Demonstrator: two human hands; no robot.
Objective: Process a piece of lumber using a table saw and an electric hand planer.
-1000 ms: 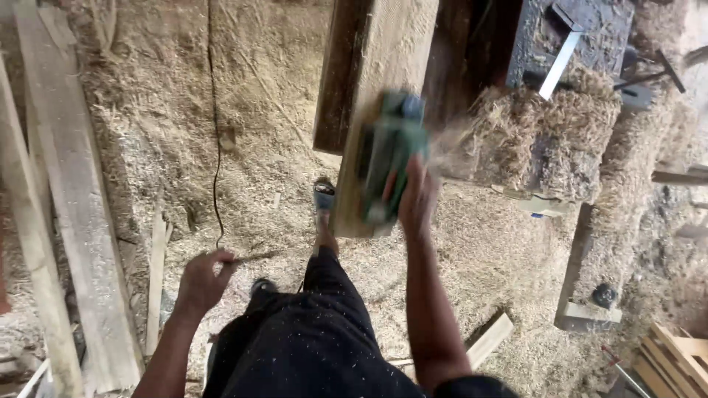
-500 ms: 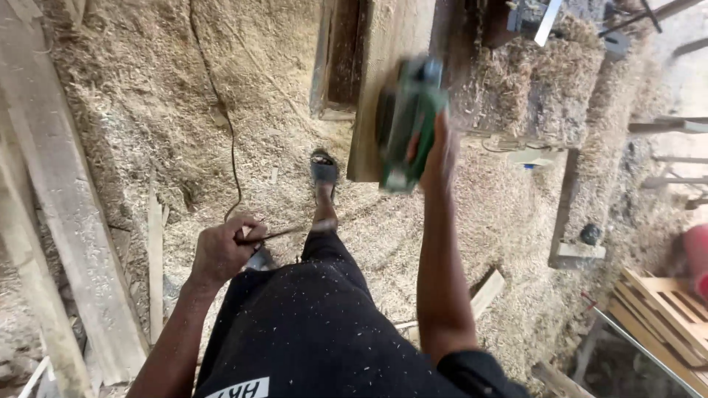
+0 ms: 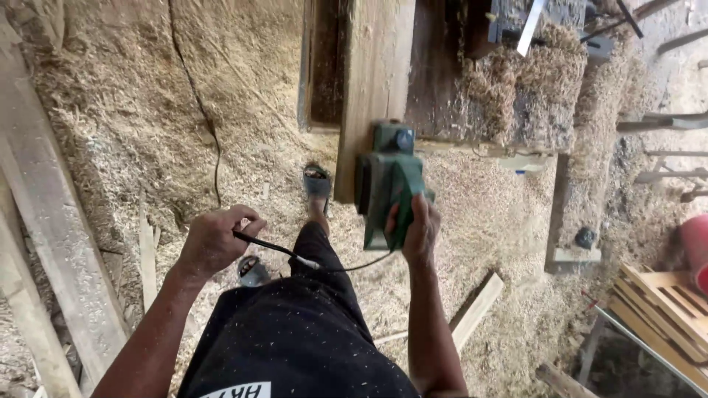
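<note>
My right hand (image 3: 417, 228) grips the handle of a green electric planer (image 3: 389, 180), which sits at the near end of a long wooden plank (image 3: 377, 66). Its black power cord (image 3: 295, 256) runs from the tool across my black trousers to my left hand (image 3: 214, 239), which is closed around it. My sandalled foot (image 3: 318, 183) stands on the shavings just left of the plank's end.
Wood shavings (image 3: 110, 110) cover the floor. Long boards (image 3: 51, 221) lie at the left, a short offcut (image 3: 479, 309) near my right arm. A shavings-heaped workbench (image 3: 531, 88) stands beyond, stacked wooden frames (image 3: 664, 302) at right. A thin cable (image 3: 210, 140) trails across the shavings.
The planer has come back towards me along the plank to its near end. My left hand has risen and drawn the cord in closer.
</note>
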